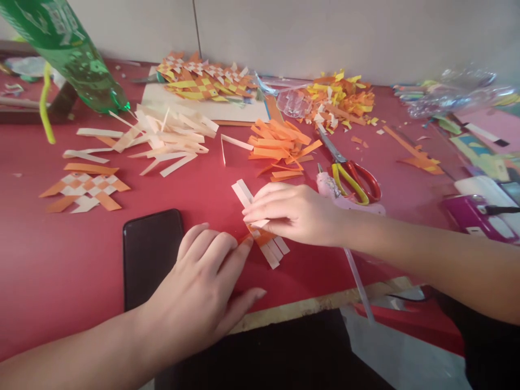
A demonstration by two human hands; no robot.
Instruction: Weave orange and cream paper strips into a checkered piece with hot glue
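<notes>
A small woven piece of orange and white paper strips [275, 250] lies on the red table between my hands. My right hand [288, 211] rests over its upper part, thumb and fingers closed on a white strip whose end shows by the thumb. My left hand [211, 260] touches the piece's left edge with the index fingertip; its other fingers are bent and the thumb stands apart. The right fingers hide much of the weave. Beyond it lie loose orange strips [280, 142] and a heap of white strips [174, 132].
A black phone [152, 252] lies beside my left hand. Scissors [345, 168] and a pink glue gun [327, 187] sit by my right forearm. A finished-looking woven piece [87, 187] lies left, a green bottle [77, 59] behind it. Woven pieces [203, 78] and scraps [341, 97] line the back.
</notes>
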